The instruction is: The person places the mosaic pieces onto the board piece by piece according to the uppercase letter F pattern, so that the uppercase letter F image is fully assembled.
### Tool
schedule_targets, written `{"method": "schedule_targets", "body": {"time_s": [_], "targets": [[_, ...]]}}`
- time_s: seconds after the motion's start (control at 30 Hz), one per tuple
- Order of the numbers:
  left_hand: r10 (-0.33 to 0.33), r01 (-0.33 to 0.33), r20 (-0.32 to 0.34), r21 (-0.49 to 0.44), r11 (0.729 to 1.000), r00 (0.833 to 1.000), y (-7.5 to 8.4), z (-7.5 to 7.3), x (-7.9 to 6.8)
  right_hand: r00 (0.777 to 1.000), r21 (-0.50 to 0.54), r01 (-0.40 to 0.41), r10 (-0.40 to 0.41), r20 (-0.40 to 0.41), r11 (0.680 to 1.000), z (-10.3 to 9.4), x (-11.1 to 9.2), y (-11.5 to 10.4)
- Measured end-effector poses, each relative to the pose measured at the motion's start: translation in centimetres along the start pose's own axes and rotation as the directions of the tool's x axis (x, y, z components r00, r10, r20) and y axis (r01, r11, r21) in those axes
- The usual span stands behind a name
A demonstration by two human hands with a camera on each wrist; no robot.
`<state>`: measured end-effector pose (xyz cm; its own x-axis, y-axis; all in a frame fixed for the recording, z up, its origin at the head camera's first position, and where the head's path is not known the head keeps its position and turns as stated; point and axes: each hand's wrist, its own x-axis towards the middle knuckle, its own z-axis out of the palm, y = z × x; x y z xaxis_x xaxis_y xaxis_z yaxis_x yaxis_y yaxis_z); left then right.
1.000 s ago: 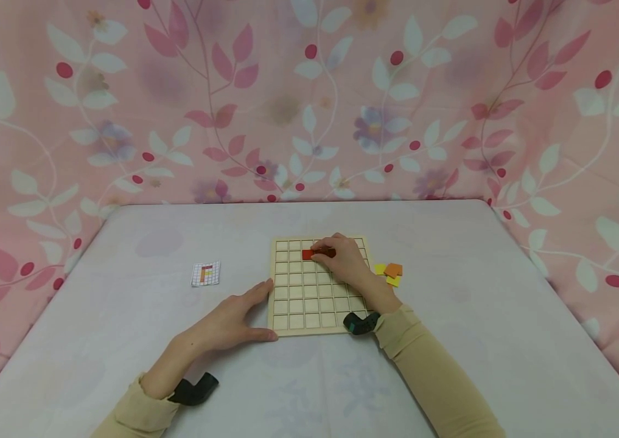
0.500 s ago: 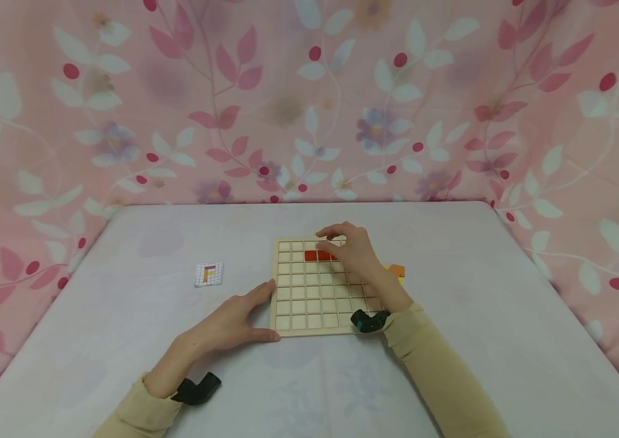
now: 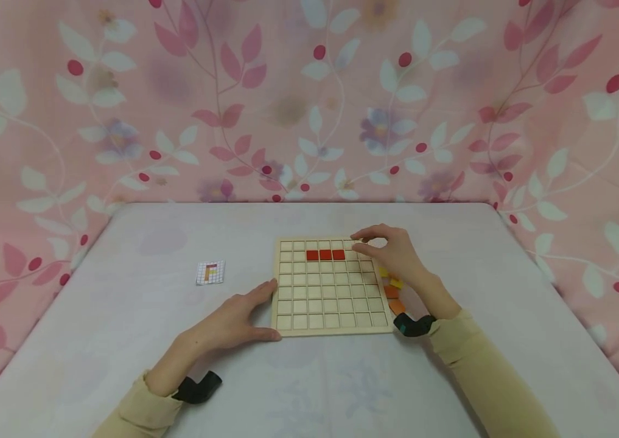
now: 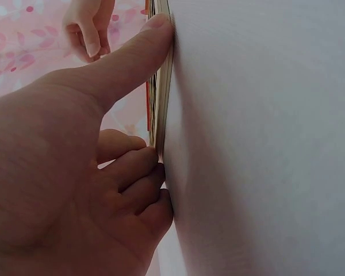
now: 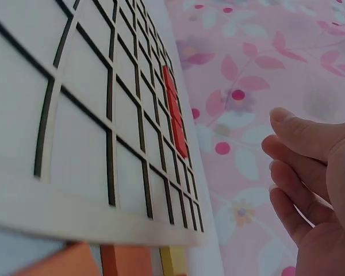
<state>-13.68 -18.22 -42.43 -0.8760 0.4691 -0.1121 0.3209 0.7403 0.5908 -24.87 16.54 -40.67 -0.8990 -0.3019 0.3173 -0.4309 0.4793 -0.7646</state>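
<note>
A square wooden grid board [image 3: 322, 292] lies on the table. Three red square tiles [image 3: 325, 255] sit side by side in its second row from the back. My left hand [image 3: 227, 322] rests against the board, fingertips along the left side and thumb at the front left corner. In the left wrist view, that thumb [image 4: 132, 60] lies along the board's edge. Over the back right part of the board hovers my right hand [image 3: 397, 252], its thumb and fingers apart and nothing between them. The right wrist view shows the fingers [image 5: 296, 172] loosely bent beside the board.
Right of the board lie several loose tiles, among them orange tiles [image 3: 392, 292] and yellow tiles [image 3: 396, 283], partly behind the right hand and wrist. A small grid card [image 3: 210, 273] with a coloured pattern lies at the left. A floral cloth [image 3: 287, 109] hangs behind the table.
My right hand has let go of the red tile at the row and moved right, uncovering all three red tiles and more of the loose ones. The left hand stays in place.
</note>
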Motion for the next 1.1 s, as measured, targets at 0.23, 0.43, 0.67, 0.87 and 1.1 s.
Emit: {"method": "schedule_targets", "body": {"time_s": [0.23,0.43,0.67,0.87,1.1], "targets": [[-0.001,0.001,0.005,-0.006,1.0,1.0,0.0,0.0,0.1,0.999,-0.097,-0.045,0.044,-0.014,0.994,-3.2,-1.7,0.9],[0.002,-0.002,0.004,-0.005,1.0,1.0,0.1,-0.1,0.1,0.995,-0.13,-0.094,0.091,-0.027,0.987,-5.0,-2.9,2.3],[-0.008,0.008,0.01,-0.008,1.0,1.0,0.1,-0.1,0.1,0.985,-0.116,-0.169,0.167,-0.032,0.979,-5.8,-4.4,4.3],[-0.017,0.017,0.01,-0.013,1.0,1.0,0.1,-0.1,0.1,0.965,-0.083,-0.258,0.26,0.019,0.963,-5.9,-4.9,5.6],[-0.011,0.011,0.011,-0.011,1.0,1.0,0.1,-0.1,0.0,0.967,-0.042,-0.247,0.249,0.052,0.968,-5.9,-5.1,7.0]]}}
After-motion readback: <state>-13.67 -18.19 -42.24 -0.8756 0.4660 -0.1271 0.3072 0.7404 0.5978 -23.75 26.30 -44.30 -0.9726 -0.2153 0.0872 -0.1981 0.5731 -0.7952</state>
